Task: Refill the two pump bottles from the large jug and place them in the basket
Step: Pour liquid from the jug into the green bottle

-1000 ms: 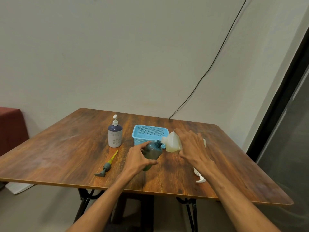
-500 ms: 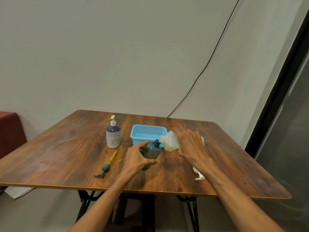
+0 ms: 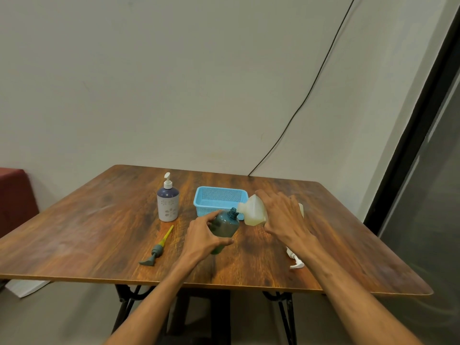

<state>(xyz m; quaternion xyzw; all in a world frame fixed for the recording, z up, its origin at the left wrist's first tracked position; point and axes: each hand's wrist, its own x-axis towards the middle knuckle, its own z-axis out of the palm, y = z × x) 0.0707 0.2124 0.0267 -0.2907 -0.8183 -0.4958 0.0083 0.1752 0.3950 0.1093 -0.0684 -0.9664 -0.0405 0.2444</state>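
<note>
My left hand (image 3: 202, 239) grips a dark teal bottle (image 3: 225, 224) with its pump off, tilted toward the right. My right hand (image 3: 283, 217) holds the whitish large jug (image 3: 252, 211) tipped left, its spout touching the teal bottle's open neck. The blue basket (image 3: 220, 201) stands empty just behind them. A white and purple pump bottle (image 3: 168, 201) stands upright to the basket's left. The teal bottle's pump with a yellow tube (image 3: 158, 249) lies on the table at the left. A white pump (image 3: 295, 260) lies near my right wrist.
The wooden table's front edge (image 3: 211, 283) runs close below my forearms. A black cable (image 3: 298, 108) runs down the wall to the table's back edge. A dark red seat (image 3: 15, 195) stands at the far left.
The jug's spout has stayed at the teal bottle's neck. Both hands keep their grip; only the view has shifted slightly.
</note>
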